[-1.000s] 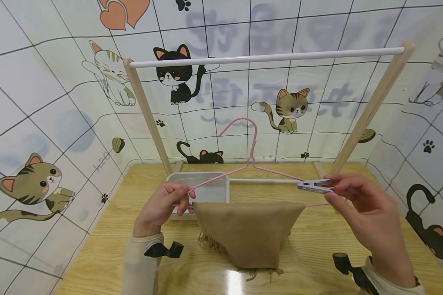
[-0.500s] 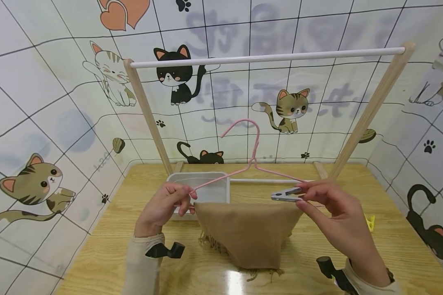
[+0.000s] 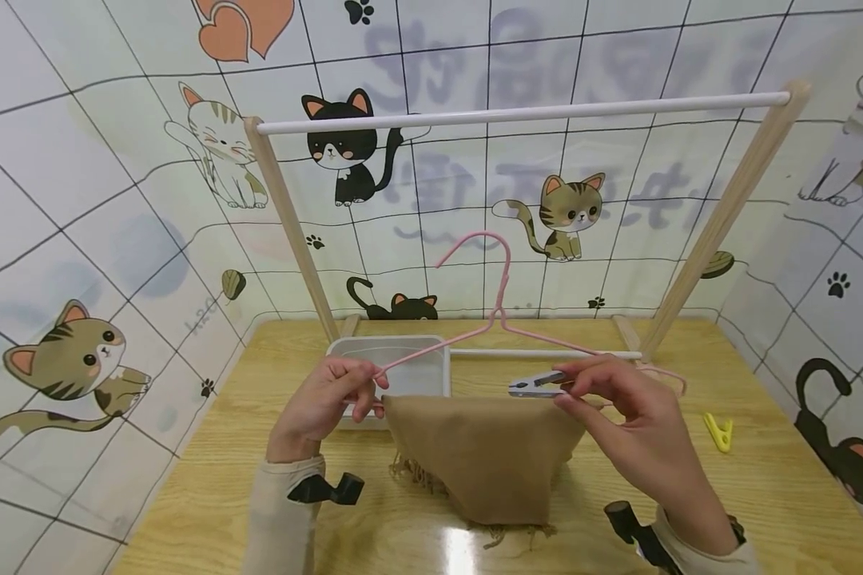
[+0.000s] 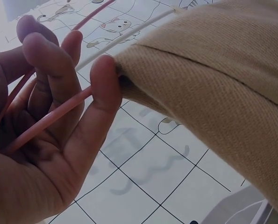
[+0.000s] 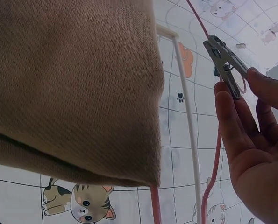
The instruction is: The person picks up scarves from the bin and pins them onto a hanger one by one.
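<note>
A pink hanger [image 3: 501, 307] stands upright in the head view, its left end gripped by my left hand [image 3: 327, 403]. Over its lower bar hangs a brown fringed cloth [image 3: 485, 455], folded across it. In the left wrist view my left fingers [image 4: 106, 81] curl round the hanger's wire, one fingertip right at the cloth's edge. My right hand [image 3: 618, 407] pinches a grey clothespin [image 3: 535, 386] by its handles, thumb on one side and fingers on the other. The clothespin [image 5: 225, 63] sits just above the cloth's right part in the head view.
Behind the hanger stands a rack with a white top rail [image 3: 518, 115] and wooden posts. A grey-white bin [image 3: 446, 375] is on the wooden table [image 3: 208, 495] behind my left hand. A yellow clothespin [image 3: 720, 432] lies at the right.
My right hand has moved left with the grey clothespin, from the hanger's right end to above the cloth. The yellow clothespin has come into sight. My left hand has barely moved.
</note>
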`<state>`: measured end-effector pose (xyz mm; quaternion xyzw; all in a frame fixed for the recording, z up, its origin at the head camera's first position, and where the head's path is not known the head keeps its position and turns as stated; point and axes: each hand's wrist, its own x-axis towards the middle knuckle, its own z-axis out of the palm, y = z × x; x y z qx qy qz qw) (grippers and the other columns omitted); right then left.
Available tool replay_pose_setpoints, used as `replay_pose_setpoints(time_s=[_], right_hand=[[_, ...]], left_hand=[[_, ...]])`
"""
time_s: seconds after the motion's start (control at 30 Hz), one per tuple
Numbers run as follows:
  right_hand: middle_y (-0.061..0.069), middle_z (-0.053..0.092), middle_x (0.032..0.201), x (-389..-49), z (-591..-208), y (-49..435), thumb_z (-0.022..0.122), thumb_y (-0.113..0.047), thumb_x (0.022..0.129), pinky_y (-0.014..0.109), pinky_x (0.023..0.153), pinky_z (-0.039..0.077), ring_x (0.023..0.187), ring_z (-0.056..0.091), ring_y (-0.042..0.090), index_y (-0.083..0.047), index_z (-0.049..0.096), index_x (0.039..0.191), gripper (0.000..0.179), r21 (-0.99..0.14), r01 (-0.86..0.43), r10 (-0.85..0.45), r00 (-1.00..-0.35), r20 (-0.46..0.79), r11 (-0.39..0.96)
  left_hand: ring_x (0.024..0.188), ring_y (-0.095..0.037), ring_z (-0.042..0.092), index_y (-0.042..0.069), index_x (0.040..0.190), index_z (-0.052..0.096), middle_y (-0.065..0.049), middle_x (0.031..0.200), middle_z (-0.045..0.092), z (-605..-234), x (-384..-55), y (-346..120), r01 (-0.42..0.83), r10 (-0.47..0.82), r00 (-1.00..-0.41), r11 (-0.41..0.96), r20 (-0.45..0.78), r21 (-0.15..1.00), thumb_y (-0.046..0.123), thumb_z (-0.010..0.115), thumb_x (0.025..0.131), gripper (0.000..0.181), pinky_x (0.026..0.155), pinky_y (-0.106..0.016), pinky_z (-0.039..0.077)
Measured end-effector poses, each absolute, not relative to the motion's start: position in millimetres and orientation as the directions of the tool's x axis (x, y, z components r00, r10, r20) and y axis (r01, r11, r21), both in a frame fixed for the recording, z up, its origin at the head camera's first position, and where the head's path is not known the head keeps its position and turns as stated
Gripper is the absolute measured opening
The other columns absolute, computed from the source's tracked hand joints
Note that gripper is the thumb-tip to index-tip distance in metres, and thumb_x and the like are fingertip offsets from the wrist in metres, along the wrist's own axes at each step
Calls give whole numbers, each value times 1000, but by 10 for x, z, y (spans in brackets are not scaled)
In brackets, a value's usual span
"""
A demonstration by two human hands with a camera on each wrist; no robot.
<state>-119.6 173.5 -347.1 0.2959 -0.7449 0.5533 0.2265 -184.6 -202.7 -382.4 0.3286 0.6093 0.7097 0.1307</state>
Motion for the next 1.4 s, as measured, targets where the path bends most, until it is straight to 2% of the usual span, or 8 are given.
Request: replay_pose_setpoints(time_s=[0.07, 0.2, 0.57, 0.73, 0.87, 1.1, 1.4], right_hand=[[10, 72, 107, -1196, -3474, 1702, 75, 26, 74, 21, 83, 58, 103, 69, 11, -6, 63, 88, 37, -695, -675, -199, -737, 646, 248], [12, 71, 103, -1217, -3495, 1641, 76, 25, 74, 21, 83, 58, 103, 69, 11, -7, 63, 86, 37, -684, -687, -217, -727, 652, 245], [6, 73, 97, -1271, -3526, 1497, 77, 17, 78, 21, 84, 58, 102, 71, 10, -13, 62, 87, 35, -672, -700, -238, -714, 658, 242], [2, 73, 96, -1307, -3527, 1433, 78, 15, 79, 22, 84, 59, 102, 71, 11, -14, 62, 86, 33, -674, -700, -263, -713, 650, 237], [2, 73, 96, -1336, -3532, 1388, 79, 14, 79, 22, 81, 59, 101, 71, 11, -13, 63, 86, 32, -664, -709, -276, -704, 654, 236], [1, 75, 95, -1355, -3510, 1288, 79, 13, 80, 25, 77, 61, 99, 72, 13, -13, 64, 85, 30, -658, -717, -285, -696, 659, 230], [0, 75, 93, -1363, -3523, 1083, 80, 11, 81, 24, 80, 60, 95, 74, 19, -13, 68, 83, 27, -643, -722, -281, -692, 665, 258]], left_hand=[[63, -7, 65, 17, 99, 77, -2, 53, 49, -3828, -1845, -2019, 209, 583, -754, -222, 301, 953, 14, 44, 110, 34, 73, -29, 61], [65, -8, 66, 18, 99, 76, -8, 53, 44, -3842, -1849, -2016, 204, 585, -757, -215, 293, 955, 15, 44, 110, 35, 73, -29, 60], [64, -9, 66, 17, 100, 76, -12, 53, 41, -3866, -1871, -2007, 207, 585, -757, -211, 293, 955, 15, 43, 110, 35, 73, -30, 61], [63, -7, 64, 15, 101, 76, -4, 54, 47, -3861, -1869, -1996, 205, 588, -754, -214, 294, 955, 14, 42, 110, 35, 73, -31, 61], [62, -6, 62, 18, 102, 76, 4, 57, 51, -3854, -1870, -1987, 207, 592, -753, -203, 288, 957, 12, 40, 111, 37, 73, -30, 61], [63, -6, 62, 17, 102, 75, 0, 56, 49, -3848, -1868, -1970, 211, 591, -754, -195, 287, 958, 11, 40, 110, 37, 74, -31, 61], [57, -4, 56, 17, 101, 76, 8, 58, 54, -3862, -1882, -1955, 187, 591, -758, -205, 274, 961, 12, 41, 110, 37, 73, -30, 61]])
